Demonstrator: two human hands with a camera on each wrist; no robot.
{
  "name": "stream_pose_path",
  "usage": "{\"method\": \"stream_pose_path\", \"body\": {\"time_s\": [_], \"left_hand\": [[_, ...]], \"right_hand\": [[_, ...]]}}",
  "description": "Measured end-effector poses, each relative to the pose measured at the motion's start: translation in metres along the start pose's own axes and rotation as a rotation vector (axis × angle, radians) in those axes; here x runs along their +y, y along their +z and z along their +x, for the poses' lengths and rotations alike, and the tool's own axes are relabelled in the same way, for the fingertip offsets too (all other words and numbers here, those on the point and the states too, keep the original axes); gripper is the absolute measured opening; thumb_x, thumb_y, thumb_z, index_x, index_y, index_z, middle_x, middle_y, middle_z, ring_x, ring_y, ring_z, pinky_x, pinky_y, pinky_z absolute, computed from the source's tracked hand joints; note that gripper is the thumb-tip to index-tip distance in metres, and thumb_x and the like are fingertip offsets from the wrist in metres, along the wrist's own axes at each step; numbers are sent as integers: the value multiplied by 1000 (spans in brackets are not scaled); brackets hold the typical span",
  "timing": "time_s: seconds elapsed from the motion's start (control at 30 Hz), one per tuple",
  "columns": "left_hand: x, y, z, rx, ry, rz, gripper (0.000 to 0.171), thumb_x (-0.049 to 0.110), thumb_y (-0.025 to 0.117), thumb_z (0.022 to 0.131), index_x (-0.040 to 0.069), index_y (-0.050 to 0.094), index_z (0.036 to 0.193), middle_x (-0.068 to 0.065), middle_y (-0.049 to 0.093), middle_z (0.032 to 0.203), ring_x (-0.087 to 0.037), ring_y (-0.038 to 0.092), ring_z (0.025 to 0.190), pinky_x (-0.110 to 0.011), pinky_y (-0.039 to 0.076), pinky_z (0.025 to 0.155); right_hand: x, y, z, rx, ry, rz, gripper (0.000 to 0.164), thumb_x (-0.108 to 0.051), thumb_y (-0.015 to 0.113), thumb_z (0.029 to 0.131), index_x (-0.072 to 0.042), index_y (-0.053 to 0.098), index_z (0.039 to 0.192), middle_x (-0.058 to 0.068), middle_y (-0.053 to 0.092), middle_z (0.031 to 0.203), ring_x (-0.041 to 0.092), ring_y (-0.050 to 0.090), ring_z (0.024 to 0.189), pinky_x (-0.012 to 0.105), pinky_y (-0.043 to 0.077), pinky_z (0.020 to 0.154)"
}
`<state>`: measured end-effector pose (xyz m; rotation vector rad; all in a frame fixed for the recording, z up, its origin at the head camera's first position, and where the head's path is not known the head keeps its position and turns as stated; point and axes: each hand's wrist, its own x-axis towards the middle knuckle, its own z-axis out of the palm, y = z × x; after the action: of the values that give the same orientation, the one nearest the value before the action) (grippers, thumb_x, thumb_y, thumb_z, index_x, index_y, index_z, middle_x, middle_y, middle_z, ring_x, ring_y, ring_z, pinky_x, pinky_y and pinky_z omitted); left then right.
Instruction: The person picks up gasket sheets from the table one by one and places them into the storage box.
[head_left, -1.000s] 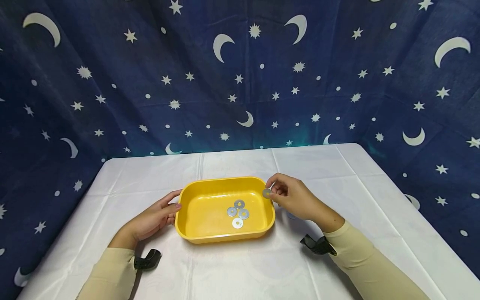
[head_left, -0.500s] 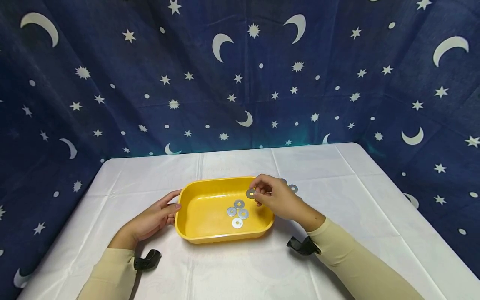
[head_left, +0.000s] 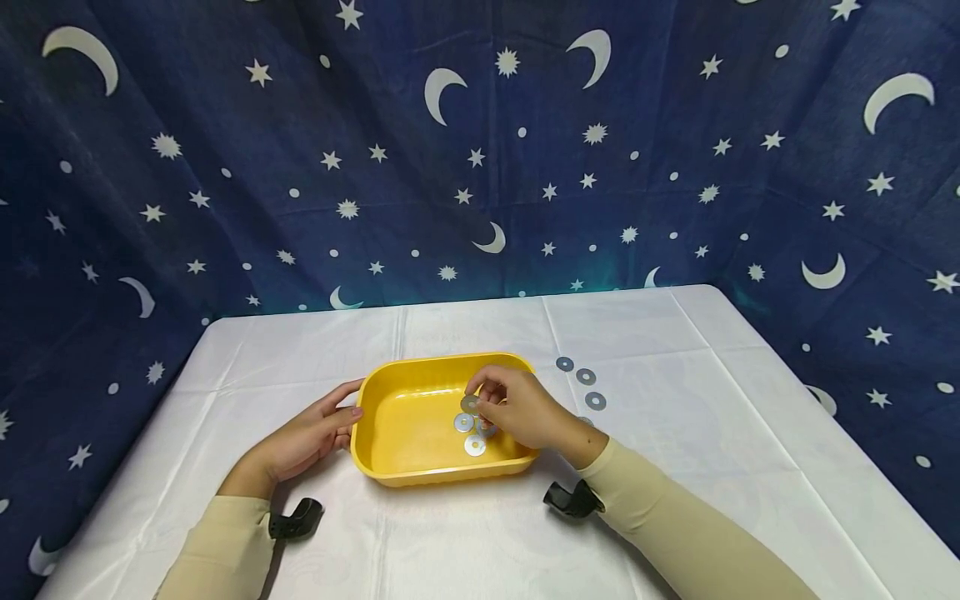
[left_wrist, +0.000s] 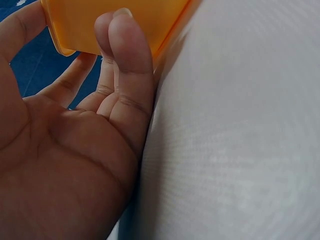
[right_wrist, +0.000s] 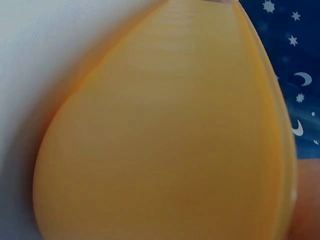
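Observation:
My right hand (head_left: 521, 410) is over the right half of a yellow tray (head_left: 405, 482), pinching a flat metal washer (head_left: 469, 404) between thumb and fingertips. Below it, several washers lie on the tray floor, including a lower washer (head_left: 475, 445) and a left washer (head_left: 463, 422); the fingers partly cover others. The tray's outer wall (right_wrist: 160, 125) fills the right wrist view, hiding the held washer. My left hand (head_left: 311, 435) grips the tray's left end, thumb at the rim. In the left wrist view its curled fingers (left_wrist: 131, 55) lie against the tray's wall (left_wrist: 150, 20).
Several more washers lie on the white tablecloth (head_left: 712, 400) right of the tray, among them a far washer (head_left: 565, 364) and a near washer (head_left: 596, 401). A dark blue curtain (head_left: 525, 175) with moons and stars stands behind the table. Each wrist wears a black band (head_left: 573, 500).
My right hand has carried the washer leftward and down, from the tray's right rim to above the washers inside. Washers on the cloth have come into view. The left hand stays put.

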<state>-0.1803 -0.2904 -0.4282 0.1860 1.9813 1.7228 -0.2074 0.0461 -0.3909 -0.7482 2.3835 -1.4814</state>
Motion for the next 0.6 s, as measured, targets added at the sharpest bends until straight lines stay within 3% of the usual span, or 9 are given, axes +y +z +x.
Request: {"method": "stream_pose_path", "body": {"time_s": [0.27,0.6], "left_hand": [[-1,-1,0,-2,1,-5,61,28,46,107,15,16,158,-12,54,130,-13,65,100,-23,55,89],[-2,-2,1,-3,1,-13,61,28,46,107,15,16,158,-12,56,131,-14,66,101,-24,55,89]], "right_hand": [[-4,16,5,-41,-24,-180,13,-3,68,91,-14,69,98,-3,61,75,12,56,63,20,48,57],[-1,28,14,-84,-17,-253,14,-3,70,89,-15,73,95,-4,62,74,10,52,64,19,43,58]]}}
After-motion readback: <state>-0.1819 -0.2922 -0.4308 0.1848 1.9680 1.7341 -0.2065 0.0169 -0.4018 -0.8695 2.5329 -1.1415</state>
